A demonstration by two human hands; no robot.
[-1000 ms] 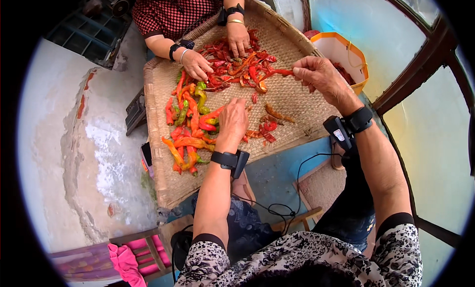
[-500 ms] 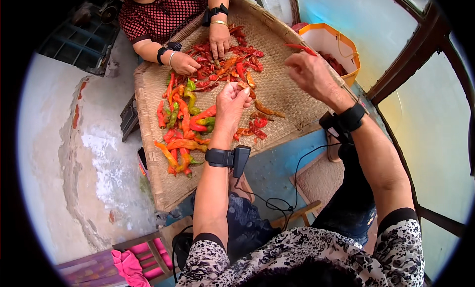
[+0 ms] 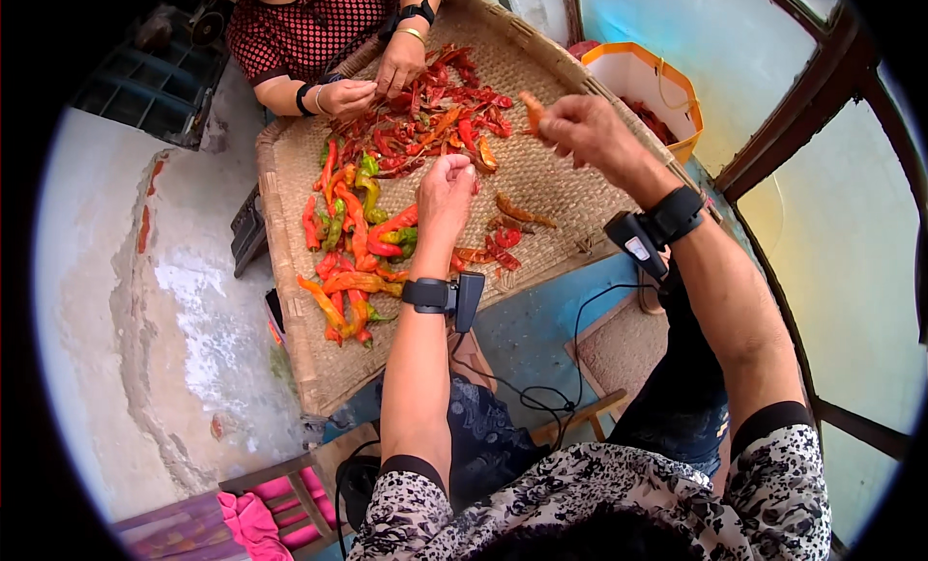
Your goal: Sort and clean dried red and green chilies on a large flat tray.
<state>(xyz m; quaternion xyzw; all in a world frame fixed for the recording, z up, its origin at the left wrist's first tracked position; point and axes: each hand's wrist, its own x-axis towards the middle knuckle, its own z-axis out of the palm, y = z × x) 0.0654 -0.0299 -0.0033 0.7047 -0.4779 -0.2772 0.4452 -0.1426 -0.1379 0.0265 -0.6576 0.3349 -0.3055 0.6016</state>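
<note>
My right hand [image 3: 594,136], raised over the tray's right side, pinches an orange dried chili pepper [image 3: 532,110] that points up and left from the fingertips. My left hand [image 3: 448,196] is closed with its fingers curled above the middle of the tray; what it holds, if anything, is hidden. Beyond it lies a heap of dried red chili peppers [image 3: 401,141]. Fresher red, orange and green chili peppers [image 3: 356,237] lie to its left. Close on its right are a brownish-orange dried chili pepper [image 3: 523,210] and a few red pieces [image 3: 503,255].
The woven tray [image 3: 561,189] has a raised rim. Across it, another person's hands [image 3: 372,87] work at the red heap. A white and orange box [image 3: 643,87] holding dried peppers stands beyond the right rim. Black cables [image 3: 546,399] hang below my wrists.
My right hand has moved slightly left; an orange pepper now shows in it where a red one showed before. The orange pepper at my left fingers is gone. The other person's hands have drawn together.
</note>
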